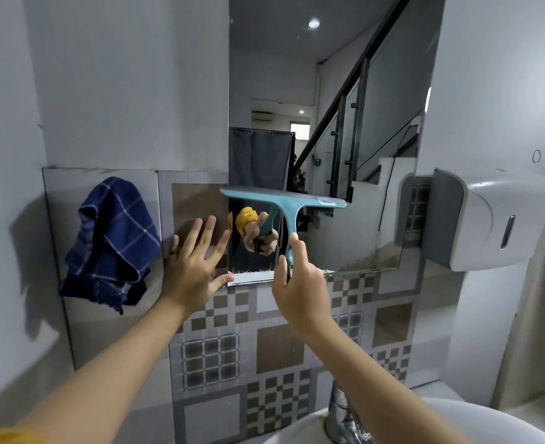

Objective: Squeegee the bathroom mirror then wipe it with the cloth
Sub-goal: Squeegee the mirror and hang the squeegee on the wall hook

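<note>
The tall mirror [328,107] hangs on the wall above patterned tiles [248,347], with a white dispenser [489,219] mounted just to its right. A dark blue checked cloth [110,241] hangs on the tiled wall well left of the mirror. The left hand [194,267] lies flat, fingers spread, on the tile beside the mirror's lower left edge, thumb touching the bottom corner. The right hand [300,290] has its grip wrapped round the handle of the teal squeegee [284,203], whose blade lies across the lower glass.
</note>
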